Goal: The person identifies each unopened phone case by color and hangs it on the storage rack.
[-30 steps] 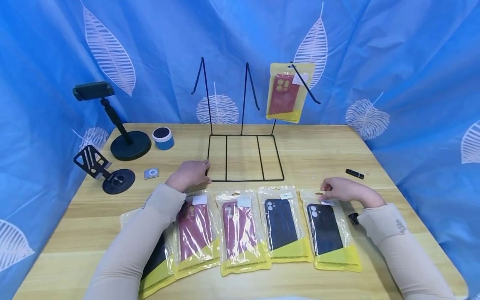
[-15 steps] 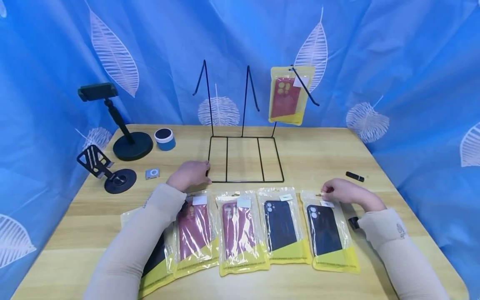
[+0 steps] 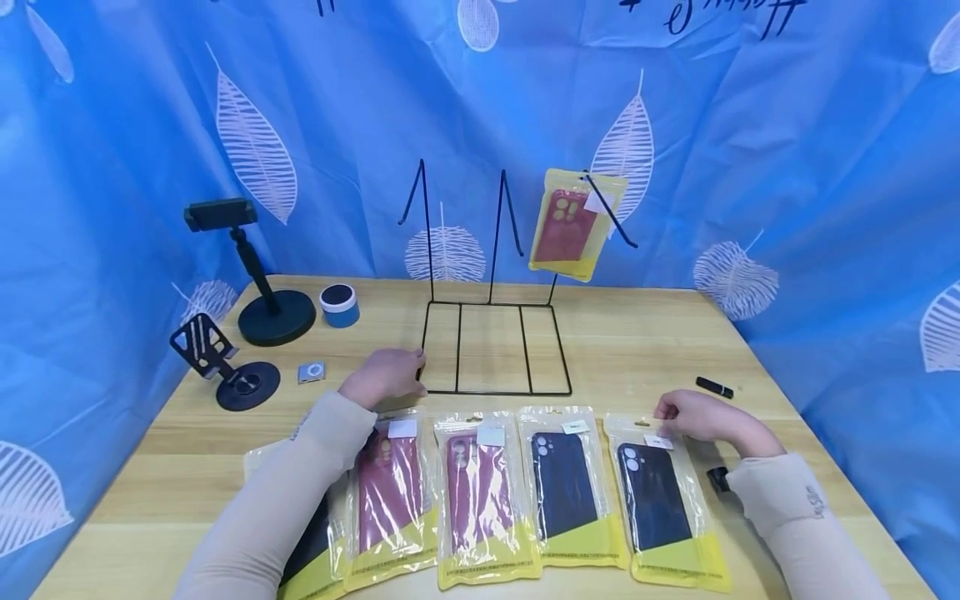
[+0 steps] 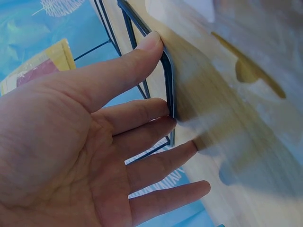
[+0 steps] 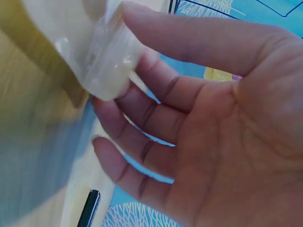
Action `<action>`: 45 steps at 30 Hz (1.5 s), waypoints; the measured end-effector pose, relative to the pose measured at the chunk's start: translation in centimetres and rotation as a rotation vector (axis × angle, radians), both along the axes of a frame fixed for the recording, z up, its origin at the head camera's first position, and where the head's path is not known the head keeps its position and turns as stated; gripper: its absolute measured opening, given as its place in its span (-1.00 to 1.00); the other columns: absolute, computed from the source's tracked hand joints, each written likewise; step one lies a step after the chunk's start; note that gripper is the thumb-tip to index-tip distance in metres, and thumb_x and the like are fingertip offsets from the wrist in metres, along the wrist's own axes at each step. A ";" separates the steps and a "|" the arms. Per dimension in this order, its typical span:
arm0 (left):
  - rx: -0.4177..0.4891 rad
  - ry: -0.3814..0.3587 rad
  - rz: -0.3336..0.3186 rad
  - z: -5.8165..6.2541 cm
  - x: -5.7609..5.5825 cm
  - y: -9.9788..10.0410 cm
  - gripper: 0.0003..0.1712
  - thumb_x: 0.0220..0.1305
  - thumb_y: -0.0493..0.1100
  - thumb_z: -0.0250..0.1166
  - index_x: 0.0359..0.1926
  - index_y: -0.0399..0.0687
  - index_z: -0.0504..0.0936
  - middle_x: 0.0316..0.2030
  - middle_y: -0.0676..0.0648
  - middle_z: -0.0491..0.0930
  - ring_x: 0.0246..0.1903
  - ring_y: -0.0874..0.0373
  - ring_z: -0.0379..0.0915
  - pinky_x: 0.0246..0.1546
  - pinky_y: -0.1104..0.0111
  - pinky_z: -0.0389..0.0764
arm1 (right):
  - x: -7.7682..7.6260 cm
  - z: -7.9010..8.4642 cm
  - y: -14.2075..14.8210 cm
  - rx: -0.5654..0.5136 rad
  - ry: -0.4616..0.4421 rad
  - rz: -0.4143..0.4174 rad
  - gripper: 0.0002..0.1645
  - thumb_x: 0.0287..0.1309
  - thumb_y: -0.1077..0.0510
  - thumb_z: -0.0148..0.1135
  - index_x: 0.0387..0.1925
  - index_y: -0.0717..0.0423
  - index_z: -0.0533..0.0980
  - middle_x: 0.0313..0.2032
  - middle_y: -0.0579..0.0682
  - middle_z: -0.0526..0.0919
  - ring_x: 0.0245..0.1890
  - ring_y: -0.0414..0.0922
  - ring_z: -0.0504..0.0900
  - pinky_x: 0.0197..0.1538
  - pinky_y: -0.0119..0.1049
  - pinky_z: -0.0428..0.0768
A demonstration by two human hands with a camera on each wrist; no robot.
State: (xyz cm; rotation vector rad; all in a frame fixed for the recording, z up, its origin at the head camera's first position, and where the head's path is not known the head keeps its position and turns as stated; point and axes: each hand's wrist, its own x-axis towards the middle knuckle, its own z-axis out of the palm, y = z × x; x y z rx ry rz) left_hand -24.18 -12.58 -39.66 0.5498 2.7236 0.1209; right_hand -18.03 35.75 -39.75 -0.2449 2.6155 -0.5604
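My left hand (image 3: 386,375) is at the front left corner of a black wire display rack (image 3: 498,392). In the left wrist view its thumb and fingertips touch the wire, with the fingers fairly straight and spread. My right hand (image 3: 701,415) pinches the top edge of the rightmost bagged phone case (image 3: 656,492), a black case in a clear and yellow pouch, between thumb and fingers. Left of it lie a bagged dark case (image 3: 564,483) and two bagged red cases (image 3: 480,492). My left sleeve partly hides another bagged black case (image 3: 311,542).
A bagged red case (image 3: 564,229) hangs on the rack's right hook. At the left stand two black phone stands (image 3: 277,317), a blue and white round jar (image 3: 340,307) and a small square device (image 3: 311,372). A black stick (image 3: 714,387) lies at the right. A blue curtain (image 3: 480,108) closes the back.
The head view has tilted upward, so everything sits lower in it and writing on the curtain shows. The hanging pouch has swung slightly. Both hands keep their places at the rack and the pouch.
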 end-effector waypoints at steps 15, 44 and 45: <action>0.014 -0.009 0.003 0.1 0.7 0.4 -0.16 0.30 0.07 0.32 0.46 -0.21 0.26 0.42 -0.26 0.29 0.33 -0.25 0.34 0.36 -0.04 0.36 | 2.7 7.2 0.8 -0.410 0.121 0.204 -0.96 0.38 0.25 0.13 -0.23 0.16 0.45 -0.46 -0.09 0.61 -0.51 -0.21 0.55 -0.42 -0.32 0.58; 0.025 -0.009 0.034 -0.2 0.6 -0.1 -0.15 0.30 0.08 0.33 0.46 -0.18 0.26 0.44 -0.25 0.26 0.36 -0.24 0.29 0.37 -0.05 0.33 | -4.9 14.1 -7.7 -0.886 1.033 -0.120 -0.77 0.28 0.19 0.29 -0.17 0.31 0.67 -0.36 -0.27 0.70 -0.65 -0.23 0.30 -0.60 -0.45 0.24; 0.028 -0.009 0.034 -0.2 0.6 0.0 -0.16 0.29 0.08 0.33 0.46 -0.18 0.26 0.44 -0.25 0.26 0.36 -0.24 0.29 0.37 -0.05 0.33 | -5.1 14.1 -7.8 -0.872 1.023 -0.136 -0.76 0.28 0.17 0.29 -0.16 0.29 0.67 -0.34 -0.29 0.69 -0.63 -0.23 0.33 -0.59 -0.46 0.26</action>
